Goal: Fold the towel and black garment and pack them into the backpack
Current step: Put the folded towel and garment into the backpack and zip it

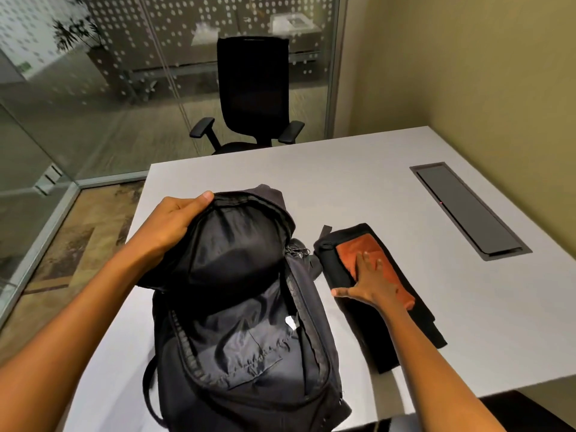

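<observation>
The backpack (246,307) lies unzipped in the middle of the table (343,182), its main compartment gaping wide because the left hand (174,222) pulls the flap back at ten o'clock, so the mouth is open to entry from three o'clock. Just beside it at three o'clock, the folded black garment (374,332) and the towel (367,254) fill that strip under the right hand (371,285). Bare tabletop runs from twelve to two o'clock up to the recessed cable tray (467,210).

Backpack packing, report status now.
Left hand grips backpack flap, main compartment held open. Right hand flat on orange towel stacked on folded black garment beside it. Nothing blocking.
</observation>
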Tool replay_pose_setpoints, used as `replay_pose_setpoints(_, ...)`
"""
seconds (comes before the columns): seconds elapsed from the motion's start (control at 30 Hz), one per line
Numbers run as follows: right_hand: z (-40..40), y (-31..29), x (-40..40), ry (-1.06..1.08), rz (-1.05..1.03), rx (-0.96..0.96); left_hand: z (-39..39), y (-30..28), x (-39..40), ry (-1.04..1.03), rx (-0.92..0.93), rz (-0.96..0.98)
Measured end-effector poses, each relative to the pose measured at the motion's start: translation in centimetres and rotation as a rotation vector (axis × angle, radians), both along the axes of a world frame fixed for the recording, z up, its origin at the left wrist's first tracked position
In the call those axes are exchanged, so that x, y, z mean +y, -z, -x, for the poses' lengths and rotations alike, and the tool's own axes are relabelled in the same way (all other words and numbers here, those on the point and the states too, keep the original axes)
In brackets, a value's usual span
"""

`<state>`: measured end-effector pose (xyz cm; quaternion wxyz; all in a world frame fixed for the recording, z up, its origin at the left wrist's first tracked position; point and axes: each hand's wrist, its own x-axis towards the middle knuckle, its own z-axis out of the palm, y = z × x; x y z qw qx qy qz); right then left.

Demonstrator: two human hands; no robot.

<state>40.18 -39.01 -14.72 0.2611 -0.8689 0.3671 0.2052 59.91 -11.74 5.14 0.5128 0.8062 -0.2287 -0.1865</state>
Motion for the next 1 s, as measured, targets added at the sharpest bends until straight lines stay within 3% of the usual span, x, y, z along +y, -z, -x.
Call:
replay_pose_setpoints(0.13,3.5,1.0,-0.3,-0.049,0.279,0.087,0.0,0.0,-0.4,0.003,-0.015,-0.008)
replay_pose_setpoints(0.33,2.5,2.0,1.6,-0.108,0.390,0.090,0.5,0.1,-1.2,0.017,-0.038,-0.063)
replay_pose_setpoints(0.77,2.5,2.4,2.4,-0.113,0.278,-0.005,0.6,-0.2,-0.9,0.050,-0.075,-0.132)
replay_pose_setpoints(1.0,3.2,-0.3,1.1,0.231,0.012,-0.452,0.2,-0.4,-0.5,0.083,-0.068,-0.149)
